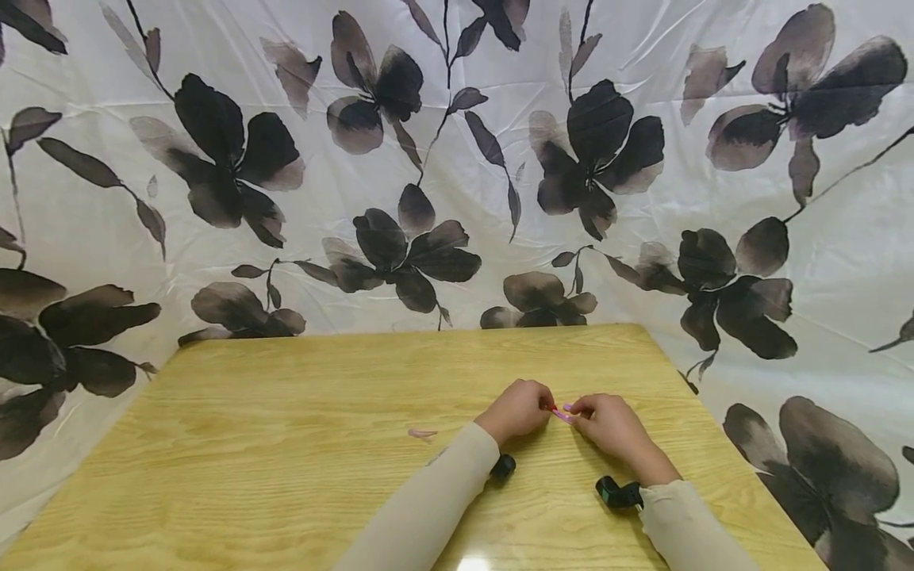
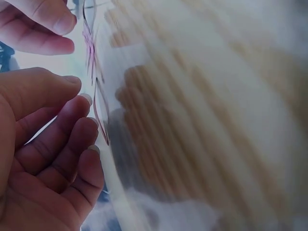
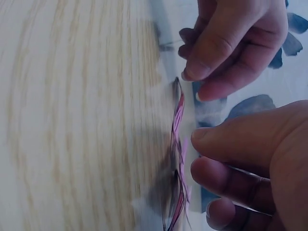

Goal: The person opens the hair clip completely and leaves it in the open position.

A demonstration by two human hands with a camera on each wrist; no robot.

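Thin pink and red strands, their exact kind unclear, lie on the wooden table between my two hands. In the right wrist view the pink strands look like narrow, loosely crossing loops in a line. My left hand is at their left end, fingers loosely bent, with a dark looped strand just beyond its fingertips. My right hand is at the other end; its thumb and fingers stand apart, with nothing seen between them. Whether either hand touches the strands cannot be told.
A separate pale pink strand lies on the wooden table left of my left forearm. Behind and beside the table hangs a white cloth with dark flowers. Black wrist cameras sit below both hands.
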